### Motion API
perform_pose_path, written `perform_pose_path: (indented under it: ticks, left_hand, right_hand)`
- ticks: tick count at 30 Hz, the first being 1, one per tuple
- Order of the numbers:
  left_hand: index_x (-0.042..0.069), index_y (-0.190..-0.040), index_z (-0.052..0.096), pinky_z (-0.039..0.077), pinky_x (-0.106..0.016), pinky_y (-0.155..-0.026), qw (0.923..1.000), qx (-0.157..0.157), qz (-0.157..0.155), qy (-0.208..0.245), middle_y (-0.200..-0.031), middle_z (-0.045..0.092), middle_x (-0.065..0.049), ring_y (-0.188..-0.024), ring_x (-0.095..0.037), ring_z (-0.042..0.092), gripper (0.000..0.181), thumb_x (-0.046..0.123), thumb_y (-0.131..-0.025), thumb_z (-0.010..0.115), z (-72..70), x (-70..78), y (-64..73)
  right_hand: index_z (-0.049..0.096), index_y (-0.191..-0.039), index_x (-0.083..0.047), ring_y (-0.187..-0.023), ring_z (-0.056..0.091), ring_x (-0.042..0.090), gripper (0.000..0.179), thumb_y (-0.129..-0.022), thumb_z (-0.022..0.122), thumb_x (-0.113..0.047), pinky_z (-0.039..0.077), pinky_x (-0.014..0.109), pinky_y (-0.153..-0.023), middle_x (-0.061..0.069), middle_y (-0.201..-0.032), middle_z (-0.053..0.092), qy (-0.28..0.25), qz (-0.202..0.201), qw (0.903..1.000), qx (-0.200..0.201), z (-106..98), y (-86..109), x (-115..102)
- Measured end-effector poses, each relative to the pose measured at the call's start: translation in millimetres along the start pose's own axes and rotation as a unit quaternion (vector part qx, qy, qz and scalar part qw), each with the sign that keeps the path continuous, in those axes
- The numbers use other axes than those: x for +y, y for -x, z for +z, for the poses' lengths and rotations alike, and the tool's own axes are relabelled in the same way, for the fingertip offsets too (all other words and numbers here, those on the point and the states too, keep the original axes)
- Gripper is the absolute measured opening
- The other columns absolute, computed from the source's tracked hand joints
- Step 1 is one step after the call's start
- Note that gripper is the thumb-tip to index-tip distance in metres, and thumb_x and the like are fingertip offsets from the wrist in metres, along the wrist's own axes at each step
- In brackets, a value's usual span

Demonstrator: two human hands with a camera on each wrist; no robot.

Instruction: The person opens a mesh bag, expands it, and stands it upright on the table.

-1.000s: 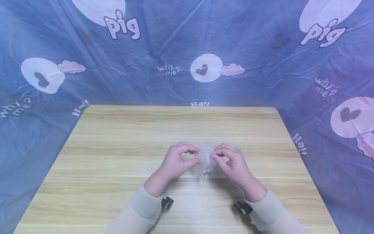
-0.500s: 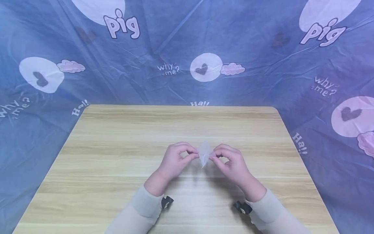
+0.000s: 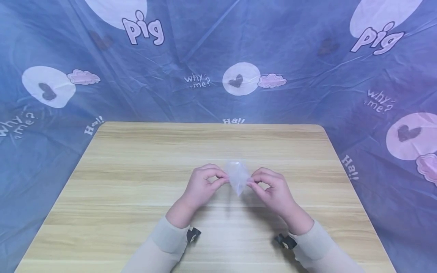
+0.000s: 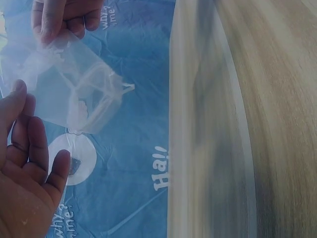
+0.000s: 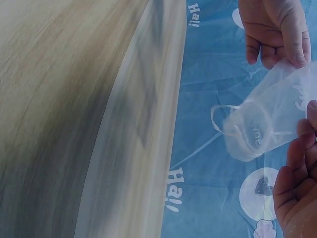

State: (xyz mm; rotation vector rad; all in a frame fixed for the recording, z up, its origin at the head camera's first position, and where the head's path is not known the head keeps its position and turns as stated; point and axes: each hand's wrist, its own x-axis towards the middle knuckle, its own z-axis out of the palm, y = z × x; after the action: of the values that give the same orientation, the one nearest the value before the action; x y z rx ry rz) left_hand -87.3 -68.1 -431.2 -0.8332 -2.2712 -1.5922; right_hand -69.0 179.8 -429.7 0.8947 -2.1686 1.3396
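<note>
A small see-through bag (image 3: 238, 178) is held up over the table between both hands. My left hand (image 3: 204, 185) pinches its left side between thumb and fingers. On the opposite side my right hand (image 3: 273, 189) pinches it the same way. In the right wrist view the bag (image 5: 262, 121) hangs spread out, with a thin pale loop at its lower end. A ring-shaped outline shows through the film there. The left wrist view has the wrinkled bag (image 4: 94, 94) between the two hands, its lower end pointing at the table side.
The wood-grain table (image 3: 136, 151) stretches out around the hands. Behind it and at its sides hangs a blue printed cloth (image 3: 170, 98). Black devices (image 3: 286, 241) sit at both sleeve cuffs.
The left hand has shifted slightly left and its thumb and fingers have come together on the bag. The bag has turned and spread wider between the hands.
</note>
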Motion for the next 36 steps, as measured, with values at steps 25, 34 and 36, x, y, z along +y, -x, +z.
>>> perform_pose_path:
  ticks: [25, 34, 36]
  left_hand:
    - [0.005, -0.092, 0.081, 0.059, -0.033, -0.088, 0.9994, -0.012, 0.029, -0.012, -0.093, 0.077, -0.004, -0.091, -0.021, 0.072, 0.008, 0.001, -0.086, 0.084, 0.3, 2.3, -0.8]
    - [0.009, -0.094, 0.081, 0.056, -0.033, -0.091, 0.9956, -0.048, 0.063, -0.051, -0.098, 0.076, -0.002, -0.096, -0.021, 0.069, 0.007, 0.005, -0.088, 0.083, 3.1, 6.0, -1.4]
    - [0.009, -0.094, 0.080, 0.056, -0.033, -0.091, 0.9946, -0.051, 0.068, -0.059, -0.098, 0.075, -0.002, -0.097, -0.021, 0.068, 0.007, 0.005, -0.089, 0.083, 3.0, 6.3, -1.4]
  right_hand:
    - [0.075, -0.107, -0.004, -0.073, 0.059, 0.013, 0.023, -0.085, 0.076, 0.000, 0.050, 0.028, -0.063, 0.001, -0.088, 0.072, -0.034, 0.054, 0.9961, -0.062, -8.6, -3.2, -2.1]
    - [0.065, -0.130, 0.008, -0.093, 0.069, 0.011, 0.028, -0.103, 0.056, 0.006, 0.058, 0.026, -0.080, 0.016, -0.109, 0.075, -0.119, 0.169, 0.9664, -0.153, -9.5, -10.8, -3.9]
    - [0.068, -0.123, 0.008, -0.097, 0.070, 0.012, 0.024, -0.102, 0.057, 0.007, 0.058, 0.027, -0.084, 0.017, -0.113, 0.075, -0.134, 0.171, 0.9623, -0.164, -9.6, -10.6, -3.5]
